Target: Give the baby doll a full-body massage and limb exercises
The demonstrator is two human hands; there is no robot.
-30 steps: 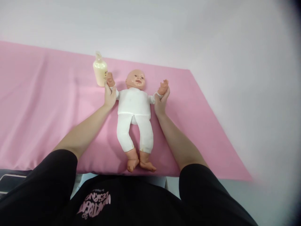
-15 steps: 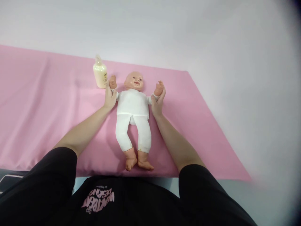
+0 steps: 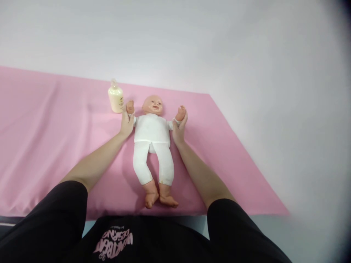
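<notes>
A baby doll [image 3: 152,128] in a white top and white trousers lies on its back, its feet pointing towards me. My left hand [image 3: 127,123] is closed round the doll's forearm on the left, with the thumb near its wrist. On the other side my right hand [image 3: 180,130] grips the doll's other forearm in the same way. Both of the doll's hands stick up past my fingers. Some of my fingers are hidden behind its arms. Just beyond my left hand stands a pale yellow pump bottle [image 3: 116,98], upright.
The doll and bottle rest on a pink-covered table [image 3: 55,120], with soft creases in the cover at the left. Its right edge slants down towards me. A pale grey-white surface [image 3: 274,73] lies beyond the table.
The whole scene sits slightly lower and further left in view, as the camera has shifted. Both hands keep their hold on the doll's arms.
</notes>
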